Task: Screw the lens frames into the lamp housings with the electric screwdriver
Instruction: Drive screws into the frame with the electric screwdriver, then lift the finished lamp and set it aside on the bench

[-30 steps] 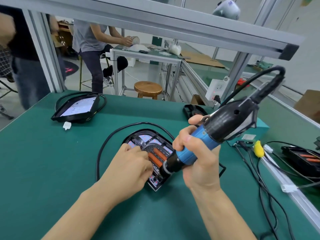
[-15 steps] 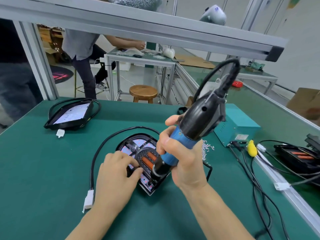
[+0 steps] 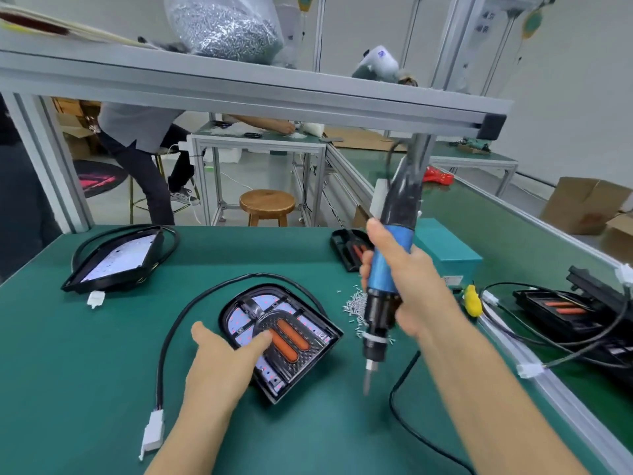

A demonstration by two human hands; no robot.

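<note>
Screwdriver [image 3: 388, 269] sits upright in the right hand [image 3: 407, 286], gripped tight, at 3 o'clock off the lamp [image 3: 294, 368]. Left hand [image 3: 222, 358] rests on it, fingers flat, so it's nearer.

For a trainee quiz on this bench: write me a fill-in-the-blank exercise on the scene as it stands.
1. The right hand grips the electric screwdriver by its ____ section.
2. The left hand rests on the lamp housing with ____ fingers.
3. The screwdriver's bit points ____.
4. Loose screws lie on the ____ mat.

Missing words: blue; straight; down; green
</note>
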